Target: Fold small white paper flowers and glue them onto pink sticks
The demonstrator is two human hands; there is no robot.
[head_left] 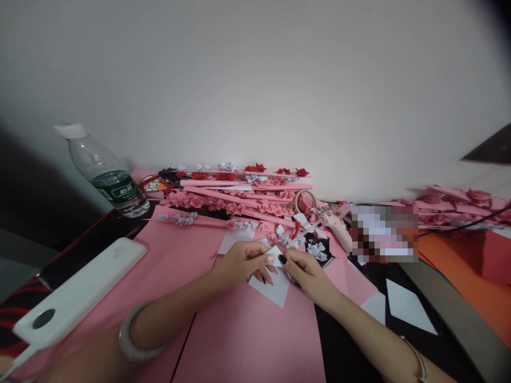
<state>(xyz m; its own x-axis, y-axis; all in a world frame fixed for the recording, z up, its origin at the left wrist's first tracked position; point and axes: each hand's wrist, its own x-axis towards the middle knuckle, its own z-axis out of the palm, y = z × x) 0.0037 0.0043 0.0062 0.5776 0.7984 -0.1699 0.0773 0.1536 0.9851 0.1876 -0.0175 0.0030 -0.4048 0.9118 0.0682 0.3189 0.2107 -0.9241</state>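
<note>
Between my two hands is a small folded piece of white paper (273, 254). My left hand (242, 261) pinches it from the left, thumb on top and the other fingers curled beneath. From the right, my right hand (304, 270) grips its edge between thumb and forefinger. Below them a white paper square (275, 291) lies on a large pink sheet (255, 340). Just beyond my hands are small white paper flowers (316, 250) and a pink glue gun (336, 227).
Rolled pink paper strips with folded flowers (227, 202) line the wall. A water bottle (114, 181) and a white power bank (80, 287) stand and lie at left. A tape roll (305, 201) is behind. At right are a white sheet (409, 306) and orange paper (459, 271).
</note>
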